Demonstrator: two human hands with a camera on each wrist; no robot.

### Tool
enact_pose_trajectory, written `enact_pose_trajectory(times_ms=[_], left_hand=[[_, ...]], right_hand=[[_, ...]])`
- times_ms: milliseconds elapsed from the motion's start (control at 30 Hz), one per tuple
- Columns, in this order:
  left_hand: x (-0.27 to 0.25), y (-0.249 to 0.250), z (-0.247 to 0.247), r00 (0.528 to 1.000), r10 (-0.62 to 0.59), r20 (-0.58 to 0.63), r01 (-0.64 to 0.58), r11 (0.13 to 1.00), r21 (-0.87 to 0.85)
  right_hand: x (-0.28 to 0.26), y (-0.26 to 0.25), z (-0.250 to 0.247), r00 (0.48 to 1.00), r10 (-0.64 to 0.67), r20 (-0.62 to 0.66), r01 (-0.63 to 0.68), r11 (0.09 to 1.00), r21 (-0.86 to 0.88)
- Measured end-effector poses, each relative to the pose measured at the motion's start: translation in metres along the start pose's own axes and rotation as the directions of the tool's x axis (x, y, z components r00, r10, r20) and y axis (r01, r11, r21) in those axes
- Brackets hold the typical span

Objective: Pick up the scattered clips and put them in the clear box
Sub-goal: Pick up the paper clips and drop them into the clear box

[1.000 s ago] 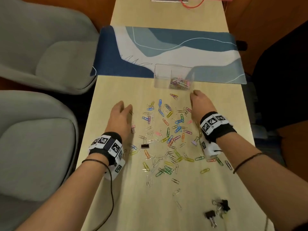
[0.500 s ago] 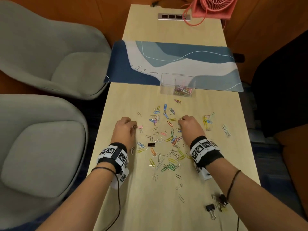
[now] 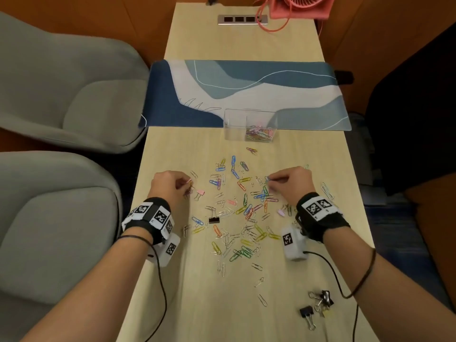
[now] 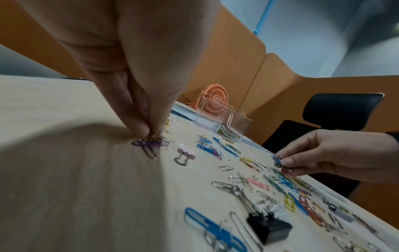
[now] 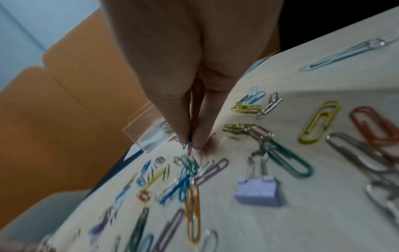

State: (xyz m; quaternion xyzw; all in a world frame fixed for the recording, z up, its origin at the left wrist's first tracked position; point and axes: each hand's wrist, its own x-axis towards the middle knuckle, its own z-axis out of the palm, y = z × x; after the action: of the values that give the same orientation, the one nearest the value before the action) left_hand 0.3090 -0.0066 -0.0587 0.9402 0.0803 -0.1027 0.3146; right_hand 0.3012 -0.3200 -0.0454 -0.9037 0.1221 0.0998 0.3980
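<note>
Many coloured paper clips [image 3: 243,211] lie scattered on the wooden table [image 3: 192,304], with a black binder clip [image 3: 213,219] and a pink one [image 3: 200,193] among them. The clear box [image 3: 249,124] stands beyond them at the mat's edge, with several clips inside. My left hand [image 3: 186,186] pinches a small bunch of paper clips [image 4: 151,142] at the pile's left edge, down on the table. My right hand [image 3: 269,180] pinches a few clips [image 5: 190,145] on the pile's right side, just above the table.
A blue and white desk mat [image 3: 246,92] lies across the table behind the box. Black binder clips [image 3: 318,303] sit near the front right corner. A pink fan [image 3: 301,6] and a socket strip [image 3: 243,19] are at the far end. Grey chairs [image 3: 61,95] stand on the left.
Both hands pulled back from near the box to the pile's sides, curled their fingers and took hold of clips. The head view shifted so more of the far table shows.
</note>
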Motion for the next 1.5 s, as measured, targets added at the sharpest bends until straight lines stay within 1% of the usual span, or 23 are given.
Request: enact_pose_trajectory(times_ms=[67,133,167,233,300,433,500,567,700,733,800,867,933,1033,1067,1100,1133,1200,1233,1300,1367,1433,1500], left_hand=[[0.001,0.002,-0.002,1.0,0.003,-0.024,-0.005,0.997,-0.073],[0.003,0.011,-0.005,0.997,0.023,-0.07,-0.031,0.993,-0.117],[0.006,0.019,-0.006,0.995,0.047,-0.089,-0.059,0.988,-0.144],[0.013,0.039,-0.007,0.989,0.097,-0.112,-0.123,0.96,-0.251],[0.024,0.064,-0.007,0.98,0.152,-0.129,-0.187,0.923,-0.336],[0.052,0.119,-0.004,0.944,0.274,-0.184,-0.326,0.864,-0.384],[0.07,0.142,-0.004,0.921,0.32,-0.223,-0.383,0.851,-0.359],[0.086,0.161,-0.002,0.9,0.367,-0.235,-0.426,0.854,-0.299],[0.107,0.184,0.01,0.896,0.393,-0.204,-0.429,0.887,-0.173],[0.11,0.187,0.013,0.9,0.39,-0.192,-0.422,0.891,-0.169],[0.113,0.191,0.021,0.911,0.381,-0.155,-0.405,0.899,-0.166],[0.113,0.191,0.028,0.915,0.38,-0.133,-0.397,0.907,-0.14],[0.114,0.188,0.034,0.911,0.391,-0.129,-0.403,0.91,-0.092],[0.113,0.183,0.038,0.893,0.432,-0.124,-0.434,0.901,0.009],[0.112,0.181,0.038,0.879,0.458,-0.135,-0.458,0.889,0.033],[0.112,0.178,0.039,0.861,0.485,-0.155,-0.484,0.874,0.045],[0.11,0.174,0.039,0.845,0.502,-0.183,-0.503,0.863,0.044],[0.107,0.166,0.038,0.836,0.49,-0.247,-0.505,0.863,0.004],[0.106,0.16,0.038,0.839,0.468,-0.277,-0.495,0.869,-0.029],[0.102,0.149,0.037,0.847,0.419,-0.328,-0.471,0.877,-0.097],[0.098,0.136,0.035,0.848,0.372,-0.376,-0.455,0.876,-0.158],[0.093,0.123,0.031,0.851,0.317,-0.418,-0.427,0.882,-0.201],[0.088,0.109,0.027,0.869,0.259,-0.422,-0.375,0.901,-0.219]], right_hand=[[0.003,0.002,-0.009,0.999,0.051,-0.005,-0.05,0.987,0.154],[0.007,-0.001,-0.019,0.996,0.09,-0.009,-0.081,0.935,0.345],[0.009,-0.005,-0.024,0.994,0.109,-0.005,-0.094,0.876,0.473],[0.013,-0.018,-0.035,0.992,0.128,0.008,-0.099,0.72,0.687],[0.019,-0.033,-0.045,0.993,0.121,-0.007,-0.068,0.607,0.792],[0.033,-0.055,-0.06,0.994,0.104,-0.041,-0.017,0.505,0.863],[0.042,-0.063,-0.065,0.993,0.098,-0.06,0.006,0.482,0.876],[0.051,-0.068,-0.07,0.993,0.09,-0.081,0.03,0.465,0.885],[0.072,-0.068,-0.078,0.99,0.102,-0.1,0.048,0.419,0.907],[0.077,-0.067,-0.078,0.989,0.111,-0.101,0.047,0.416,0.908],[0.084,-0.067,-0.078,0.987,0.118,-0.111,0.048,0.44,0.897],[0.089,-0.069,-0.077,0.984,0.104,-0.143,0.072,0.5,0.863],[0.094,-0.069,-0.075,0.978,0.069,-0.199,0.114,0.623,0.774],[0.104,-0.065,-0.07,0.946,-0.059,-0.318,0.218,0.843,0.491],[0.108,-0.064,-0.069,0.93,-0.125,-0.345,0.257,0.892,0.371],[0.111,-0.064,-0.067,0.911,-0.204,-0.357,0.302,0.921,0.245],[0.114,-0.064,-0.065,0.888,-0.292,-0.356,0.354,0.928,0.12],[0.119,-0.065,-0.058,0.824,-0.477,-0.307,0.471,0.877,-0.097],[0.12,-0.065,-0.053,0.791,-0.552,-0.265,0.522,0.834,-0.179],[0.121,-0.066,-0.043,0.751,-0.634,-0.184,0.583,0.768,-0.267],[0.122,-0.064,-0.035,0.745,-0.656,-0.117,0.597,0.736,-0.319],[0.123,-0.062,-0.031,0.765,-0.64,-0.069,0.578,0.731,-0.363],[0.122,-0.061,-0.03,0.793,-0.608,-0.038,0.548,0.74,-0.39]])
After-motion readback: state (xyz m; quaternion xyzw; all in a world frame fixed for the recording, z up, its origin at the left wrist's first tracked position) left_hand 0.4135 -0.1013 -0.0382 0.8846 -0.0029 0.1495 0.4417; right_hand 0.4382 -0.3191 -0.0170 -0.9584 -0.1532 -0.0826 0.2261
